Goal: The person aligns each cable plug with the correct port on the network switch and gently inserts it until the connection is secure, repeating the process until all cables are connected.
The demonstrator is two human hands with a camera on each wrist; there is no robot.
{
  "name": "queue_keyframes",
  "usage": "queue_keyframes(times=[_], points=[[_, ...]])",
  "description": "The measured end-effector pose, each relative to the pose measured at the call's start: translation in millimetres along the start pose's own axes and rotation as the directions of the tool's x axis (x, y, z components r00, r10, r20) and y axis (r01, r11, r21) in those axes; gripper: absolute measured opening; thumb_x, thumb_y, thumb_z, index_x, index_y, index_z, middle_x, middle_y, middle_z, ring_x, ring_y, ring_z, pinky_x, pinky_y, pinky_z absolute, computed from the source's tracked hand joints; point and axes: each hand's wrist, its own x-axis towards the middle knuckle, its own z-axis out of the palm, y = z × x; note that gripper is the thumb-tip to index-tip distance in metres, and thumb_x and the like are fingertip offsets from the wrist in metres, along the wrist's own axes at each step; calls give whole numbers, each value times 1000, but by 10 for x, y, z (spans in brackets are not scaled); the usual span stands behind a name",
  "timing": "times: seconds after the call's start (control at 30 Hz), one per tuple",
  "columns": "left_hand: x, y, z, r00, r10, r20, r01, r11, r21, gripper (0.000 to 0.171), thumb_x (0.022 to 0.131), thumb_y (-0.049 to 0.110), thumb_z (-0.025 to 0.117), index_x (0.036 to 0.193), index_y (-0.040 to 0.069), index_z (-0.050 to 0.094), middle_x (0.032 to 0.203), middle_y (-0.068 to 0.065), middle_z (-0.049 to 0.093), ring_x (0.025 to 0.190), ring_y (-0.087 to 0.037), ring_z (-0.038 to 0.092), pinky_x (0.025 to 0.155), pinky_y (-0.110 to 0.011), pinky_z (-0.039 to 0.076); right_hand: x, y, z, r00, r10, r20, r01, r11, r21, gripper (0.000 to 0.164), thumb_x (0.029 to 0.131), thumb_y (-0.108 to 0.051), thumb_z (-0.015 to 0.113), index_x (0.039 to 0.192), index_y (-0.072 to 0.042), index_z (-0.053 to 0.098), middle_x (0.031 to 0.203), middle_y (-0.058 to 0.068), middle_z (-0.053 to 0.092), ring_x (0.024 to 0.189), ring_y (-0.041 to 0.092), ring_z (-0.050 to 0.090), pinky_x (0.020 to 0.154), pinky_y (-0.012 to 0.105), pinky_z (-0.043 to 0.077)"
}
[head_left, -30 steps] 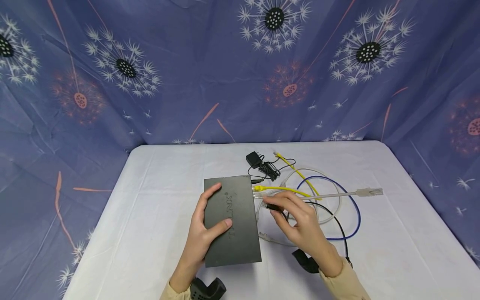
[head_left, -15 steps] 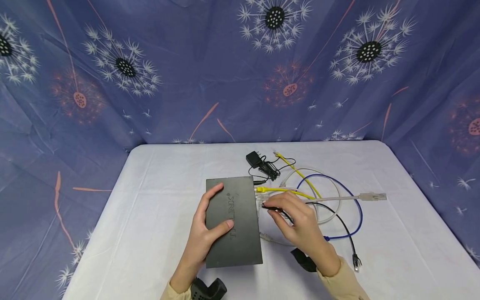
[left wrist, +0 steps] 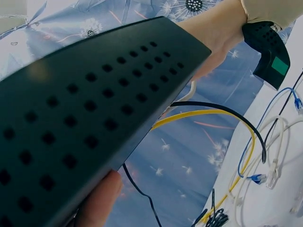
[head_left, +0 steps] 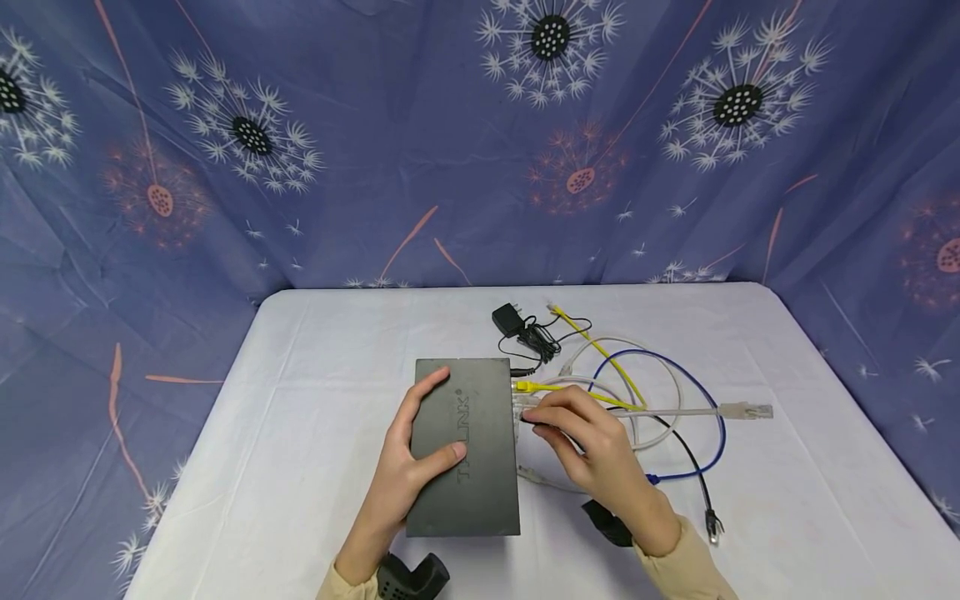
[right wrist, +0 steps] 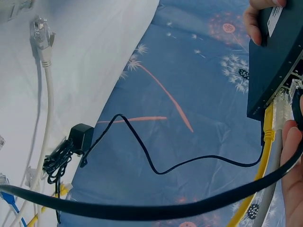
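My left hand (head_left: 405, 475) grips a dark grey TP-LINK network switch (head_left: 487, 500), thumb on its top and fingers along the far left side. Its vented face (left wrist: 104, 104) fills much of the left wrist view. At the port side, my right hand (head_left: 592, 442) pinches the plug end of a black network cable (right wrist: 142, 212). The clear plug tip (right wrist: 296, 85) is right at the ports, beside a grey cable's plug (right wrist: 282, 106) and a yellow cable's plug (right wrist: 269, 116) seated in the row. Fingers partly hide the black plug.
A black power adapter (head_left: 508, 320) with a bundled cord lies behind the switch, its cord running to the port side. Looped blue (head_left: 722, 417) and white cables spread to the right. The black cable's other plug (head_left: 714, 525) lies near the right sleeve (head_left: 682, 562).
The right hand has brought the black plug closer to the switch's ports. The switch has shifted slightly toward the person. The black cable's far end has come out from behind the right wrist.
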Motion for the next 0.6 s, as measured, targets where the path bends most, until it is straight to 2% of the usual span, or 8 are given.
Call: queue_keyframes(times=[0.37,0.6], points=[[-1,0,-13,1000,-7,25,6,1000,25,76,78,7,71,144,32,41,146,-2,36,123,-30,37,95,-51,26,46,-7,-18,996,-92,-14,91,995,-35,20,97,-12,56,91,0,71,87,6,64,77,20,61,72,25,49],[4,-5,-23,998,-14,54,11,999,53,75,79,8,70,144,33,40,144,-4,37,122,-30,37,95,-52,26,65,-26,-26,993,-114,9,114,992,-61,21,98,-11,54,90,-1,71,86,5,63,76,19,60,70,25,49]])
